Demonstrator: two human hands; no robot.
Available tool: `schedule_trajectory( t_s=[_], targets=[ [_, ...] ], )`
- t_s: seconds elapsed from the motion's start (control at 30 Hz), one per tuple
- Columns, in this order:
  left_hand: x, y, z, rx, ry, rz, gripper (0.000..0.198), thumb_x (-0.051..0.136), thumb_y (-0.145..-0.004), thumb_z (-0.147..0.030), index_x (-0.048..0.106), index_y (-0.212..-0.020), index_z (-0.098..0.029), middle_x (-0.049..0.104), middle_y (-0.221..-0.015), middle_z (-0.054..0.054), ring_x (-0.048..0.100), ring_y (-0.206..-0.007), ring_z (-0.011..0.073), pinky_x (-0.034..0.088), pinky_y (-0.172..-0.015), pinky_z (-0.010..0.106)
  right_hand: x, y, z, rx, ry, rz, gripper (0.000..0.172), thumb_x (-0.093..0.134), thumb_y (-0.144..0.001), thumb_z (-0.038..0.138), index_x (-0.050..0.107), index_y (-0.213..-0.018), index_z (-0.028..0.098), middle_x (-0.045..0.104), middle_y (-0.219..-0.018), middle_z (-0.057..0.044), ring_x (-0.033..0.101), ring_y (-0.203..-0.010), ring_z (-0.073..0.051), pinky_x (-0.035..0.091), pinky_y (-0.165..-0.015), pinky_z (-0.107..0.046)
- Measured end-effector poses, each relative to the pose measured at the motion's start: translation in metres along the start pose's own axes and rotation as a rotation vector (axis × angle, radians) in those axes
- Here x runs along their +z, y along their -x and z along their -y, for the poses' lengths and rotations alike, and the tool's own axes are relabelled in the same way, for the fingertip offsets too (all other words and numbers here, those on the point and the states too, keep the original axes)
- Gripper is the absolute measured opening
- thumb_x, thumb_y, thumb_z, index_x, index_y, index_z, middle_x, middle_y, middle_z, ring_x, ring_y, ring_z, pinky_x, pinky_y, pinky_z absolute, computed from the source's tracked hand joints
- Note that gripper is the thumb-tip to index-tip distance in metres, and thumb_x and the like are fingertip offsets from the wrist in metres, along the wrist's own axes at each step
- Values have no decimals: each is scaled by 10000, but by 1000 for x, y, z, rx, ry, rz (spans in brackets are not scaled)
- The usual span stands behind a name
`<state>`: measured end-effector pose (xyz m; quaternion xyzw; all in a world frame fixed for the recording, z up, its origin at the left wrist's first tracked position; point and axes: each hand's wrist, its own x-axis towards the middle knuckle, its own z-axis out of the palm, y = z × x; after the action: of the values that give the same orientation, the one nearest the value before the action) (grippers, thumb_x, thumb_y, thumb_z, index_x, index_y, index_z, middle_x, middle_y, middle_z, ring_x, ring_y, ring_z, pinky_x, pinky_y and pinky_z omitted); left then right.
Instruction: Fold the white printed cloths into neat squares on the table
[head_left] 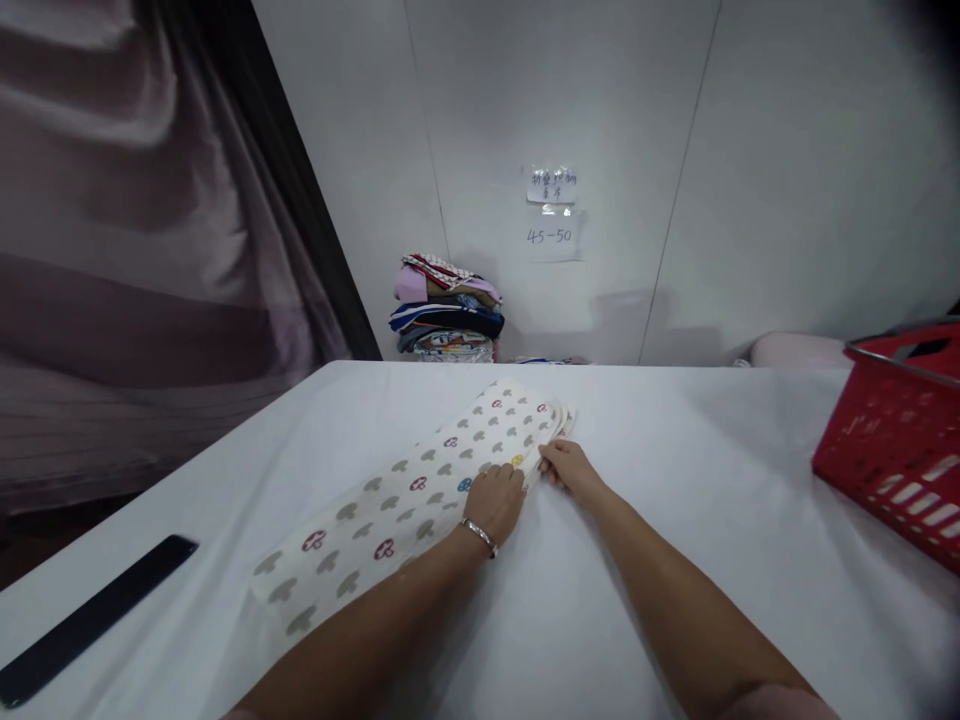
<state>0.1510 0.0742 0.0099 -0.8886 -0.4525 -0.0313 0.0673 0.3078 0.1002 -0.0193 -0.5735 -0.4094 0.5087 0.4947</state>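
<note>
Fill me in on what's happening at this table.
A person is working on a mushroom-print cloth, which lies folded into a long strip on the white table. The left hand rests on the cloth near its edge. The right hand pinches the layered edges close to the far end. A red basket sits at the right, a flat black strip lies at the left, and a stack of folded fabrics stands by the wall.

Textile-sorting workroom: white table [675,480], stacked textiles [448,305], red basket [892,440]
</note>
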Motion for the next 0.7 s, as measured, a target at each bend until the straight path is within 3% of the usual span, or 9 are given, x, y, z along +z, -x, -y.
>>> schedule_trajectory(
  t_s=[0.33, 0.7],
  targets=[
    [12, -2, 0, 57, -35, -11, 201, 381, -866, -123, 571, -926, -151, 582, -922, 86, 527, -909, 221, 435, -682, 327, 0, -5, -1, 42, 51, -4, 288, 571, -733, 396, 449, -569, 194, 517, -407, 51, 373, -270, -51, 211, -262, -170],
    [-1, 25, 1, -27, 19, 85, 312, 392, -833, -71, 478, -1124, -144, 572, -1039, 98, 514, -957, 219, 419, -739, 334, -4, -4, -7, 4, 37, -19, 287, 612, -695, 366, 402, -582, 207, 563, -499, 32, 406, -310, -55, 218, -274, -174]
  ],
)
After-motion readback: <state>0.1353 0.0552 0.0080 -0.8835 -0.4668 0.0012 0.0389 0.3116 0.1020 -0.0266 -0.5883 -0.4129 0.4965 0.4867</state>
